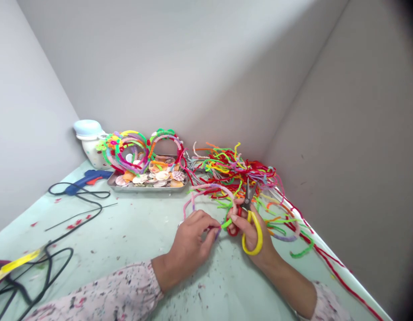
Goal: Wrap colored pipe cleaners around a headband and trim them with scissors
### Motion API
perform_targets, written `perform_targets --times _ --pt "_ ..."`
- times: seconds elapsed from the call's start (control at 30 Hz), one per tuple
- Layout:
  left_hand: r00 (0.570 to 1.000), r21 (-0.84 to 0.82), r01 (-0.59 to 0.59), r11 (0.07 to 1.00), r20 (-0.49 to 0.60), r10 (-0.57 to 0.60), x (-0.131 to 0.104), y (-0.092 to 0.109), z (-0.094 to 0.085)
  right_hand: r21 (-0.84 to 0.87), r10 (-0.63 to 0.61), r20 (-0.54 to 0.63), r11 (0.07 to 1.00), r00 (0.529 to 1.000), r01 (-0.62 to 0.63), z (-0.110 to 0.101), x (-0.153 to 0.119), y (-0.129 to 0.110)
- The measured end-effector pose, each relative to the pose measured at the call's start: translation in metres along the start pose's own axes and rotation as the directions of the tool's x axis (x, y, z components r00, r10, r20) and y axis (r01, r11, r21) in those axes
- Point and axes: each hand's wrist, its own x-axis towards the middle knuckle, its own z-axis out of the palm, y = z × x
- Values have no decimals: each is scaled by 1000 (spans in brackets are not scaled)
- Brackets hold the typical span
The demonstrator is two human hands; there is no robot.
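Just right of the table's middle, my left hand (196, 238) pinches the end of a pipe-cleaner hoop (211, 187), where pink and purple fuzz shows at the fingertips. A bright green stretch (226, 224) of it runs across to my right hand (255, 234). That hand has scissors (252, 218) with one yellow and one red handle hooked on its fingers, dark blades pointing up and slightly apart. Its thumb and fingertips also pinch the green part. The hoop arches above both hands in pink and lilac.
Behind lies a tangled heap of coloured pipe cleaners (239, 167), trailing right. A metal tray (149, 189) holds seashells and finished-looking hoops (129, 154). Leftward are a blue glue gun (87, 179), its black cord (99, 207), a white pot with blue lid (92, 142) and a yellow-tagged cable (17, 265).
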Motion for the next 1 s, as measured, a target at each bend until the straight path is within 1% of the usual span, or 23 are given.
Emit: perform_targets --times 0.07,0.13,0.17,0.2,0.23,0.27,0.3,0.37,0.4,0.43,0.53,0.6,0.67,0.77,0.87,0.93,1.0 --pt "999 4 -32 999 -43 33 -1 2 -1 -10 -13 -19 1000 1000 13 1 0 -2" --pt "991 9 -66 998 -118 66 -1 4 -3 -14 -45 -72 999 996 44 1 2 -4" --pt "984 14 -70 997 -164 71 -2 5 -4 -15 -65 -108 998 992 64 1 2 -5" --pt "979 11 -43 999 -198 44 -2 6 -4 -17 -83 -142 997 986 82 0 3 -6" --pt "972 -19 18 1000 -235 -22 -2 5 -4 -18 -101 -170 995 980 99 0 3 -6" --pt "965 -74 106 992 -234 -120 -1 4 -3 -18 -118 -188 993 975 117 -1 3 -7" --pt "957 -153 197 968 -186 -224 0 1 -2 -18 -135 -194 991 972 134 -1 3 -7" --pt "912 -320 352 880 -93 -399 3 -5 0 -27 -167 -182 986 969 165 -1 1 -7" --pt "889 -375 409 832 -45 -457 5 -8 1 -38 -183 -171 983 968 180 -1 0 -7" --pt "876 -422 442 792 14 -481 7 -11 1 -55 -198 -157 980 968 192 0 -2 -7" --pt "881 -531 445 721 115 -459 11 -15 1 -112 -232 -86 969 969 222 2 -5 -5" --pt "879 -573 447 687 141 -455 12 -14 0 -146 -256 -31 957 966 249 3 -6 -3" --pt "876 -586 449 675 137 -463 12 -11 -1 -193 -281 -21 943 959 272 4 -6 -2" --pt "890 -563 405 720 64 -451 10 -7 0 -280 -300 -59 920 952 272 4 -5 -2" --pt "907 -511 349 786 -27 -421 8 -6 0 -351 -289 -47 901 956 255 4 -5 -2" --pt "913 -481 333 811 -52 -406 7 -7 1 -388 -282 -30 888 959 249 3 -6 -1" --pt "919 -466 327 822 -46 -391 6 -8 1 -408 -283 -26 879 959 248 2 -6 0"
